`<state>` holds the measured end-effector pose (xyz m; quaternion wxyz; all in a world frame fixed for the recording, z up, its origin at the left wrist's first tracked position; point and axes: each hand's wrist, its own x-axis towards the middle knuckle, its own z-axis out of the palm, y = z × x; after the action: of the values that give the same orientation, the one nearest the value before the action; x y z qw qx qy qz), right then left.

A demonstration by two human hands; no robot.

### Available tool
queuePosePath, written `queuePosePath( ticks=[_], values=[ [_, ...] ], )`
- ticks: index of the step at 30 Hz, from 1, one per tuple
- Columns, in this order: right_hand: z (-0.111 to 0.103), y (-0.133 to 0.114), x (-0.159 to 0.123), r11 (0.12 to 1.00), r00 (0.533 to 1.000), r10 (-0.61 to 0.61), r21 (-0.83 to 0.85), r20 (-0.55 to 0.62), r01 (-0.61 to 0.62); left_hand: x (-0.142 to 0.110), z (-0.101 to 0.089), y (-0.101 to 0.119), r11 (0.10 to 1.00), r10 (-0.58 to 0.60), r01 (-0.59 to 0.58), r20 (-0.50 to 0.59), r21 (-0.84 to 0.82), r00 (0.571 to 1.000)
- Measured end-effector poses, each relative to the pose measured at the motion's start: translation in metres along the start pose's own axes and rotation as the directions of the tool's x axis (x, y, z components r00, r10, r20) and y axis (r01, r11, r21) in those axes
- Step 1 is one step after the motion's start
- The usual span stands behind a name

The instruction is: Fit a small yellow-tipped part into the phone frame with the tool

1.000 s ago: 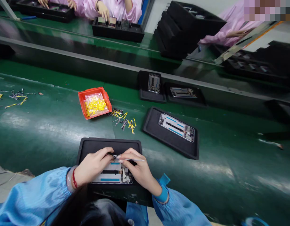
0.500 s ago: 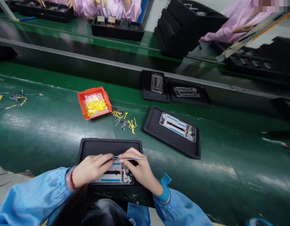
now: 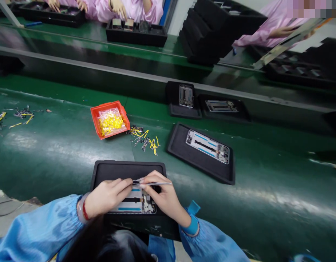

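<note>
A black tray (image 3: 113, 169) lies at the near edge of the green bench with a phone frame (image 3: 135, 205) in it. My right hand (image 3: 162, 196) grips metal tweezers (image 3: 153, 183), whose tips point left over the frame's top end. My left hand (image 3: 106, 196) rests on the frame's left part, fingertips pinched at the tweezer tips. What sits between the fingertips is too small to tell.
An orange bin (image 3: 110, 119) of yellow parts stands behind the tray, with loose yellow and grey parts (image 3: 146, 139) beside it. Another tray with a phone frame (image 3: 202, 152) lies to the right. Two more trays (image 3: 185, 99) ride the belt. People in pink work across it.
My hands have barely moved; the left fingertips closed in on the tweezer tips. The trays on the belt have drifted to the right.
</note>
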<state>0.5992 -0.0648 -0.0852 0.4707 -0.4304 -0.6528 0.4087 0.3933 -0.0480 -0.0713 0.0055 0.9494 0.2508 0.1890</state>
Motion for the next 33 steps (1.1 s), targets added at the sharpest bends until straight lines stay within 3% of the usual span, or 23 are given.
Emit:
queuePosePath(
  ticks=[24, 30, 33],
  values=[
    [0.001, 0.000, -0.002, 0.999, 0.999, -0.025, -0.038, 0.039, 0.026, -0.006, 0.012, 0.000, 0.993, -0.088, 0.085, -0.045, -0.077, 0.995],
    [0.002, 0.001, -0.006, 0.999, 0.999, -0.047, 0.004, -0.009, 0.047, -0.001, 0.009, 0.000, 0.998, -0.043, 0.043, 0.009, -0.045, 0.999],
    [0.002, 0.002, -0.009, 0.997, 0.993, -0.065, 0.034, -0.095, 0.069, 0.000, 0.007, 0.000, 1.000, -0.005, 0.006, 0.031, -0.020, 0.999]
  ],
)
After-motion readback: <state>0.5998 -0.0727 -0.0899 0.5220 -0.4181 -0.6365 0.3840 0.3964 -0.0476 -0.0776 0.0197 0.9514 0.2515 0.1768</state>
